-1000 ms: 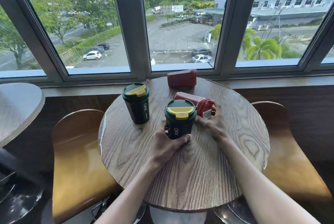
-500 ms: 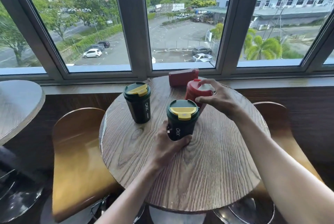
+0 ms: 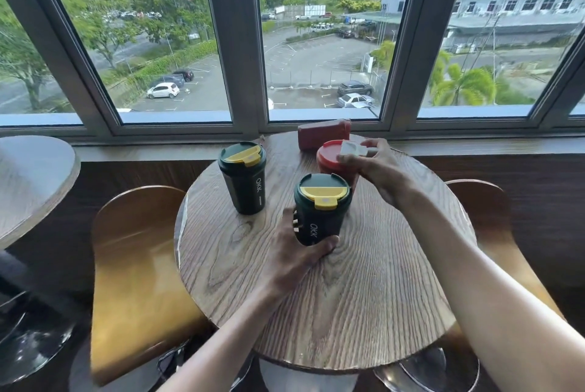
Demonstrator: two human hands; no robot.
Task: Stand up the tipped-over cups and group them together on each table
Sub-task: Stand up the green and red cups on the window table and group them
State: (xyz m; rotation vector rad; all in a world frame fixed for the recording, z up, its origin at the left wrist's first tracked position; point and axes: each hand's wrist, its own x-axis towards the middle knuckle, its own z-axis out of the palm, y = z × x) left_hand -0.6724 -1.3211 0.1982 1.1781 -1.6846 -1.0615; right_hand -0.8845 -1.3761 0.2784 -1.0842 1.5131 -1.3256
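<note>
On the round wooden table [image 3: 364,290] stand two dark green cups with yellow lids. The near green cup [image 3: 321,211] is upright, and my left hand [image 3: 300,252] is wrapped around its lower part. The far green cup [image 3: 243,178] stands alone to the left. Just behind the near one a red cup [image 3: 330,159] with a white lid flap stands upright, gripped at the top by my right hand [image 3: 380,170]. A second red cup [image 3: 323,137] lies on its side at the table's far edge by the window.
Two curved wooden chairs flank the table, one on the left [image 3: 133,281] and one on the right [image 3: 493,233]. Another round table [image 3: 28,182] sits at the far left. A window sill and frame [image 3: 240,129] run right behind the table.
My right hand lifted the red cup from lying on its side to upright behind the near green cup. My left hand stayed on the near green cup.
</note>
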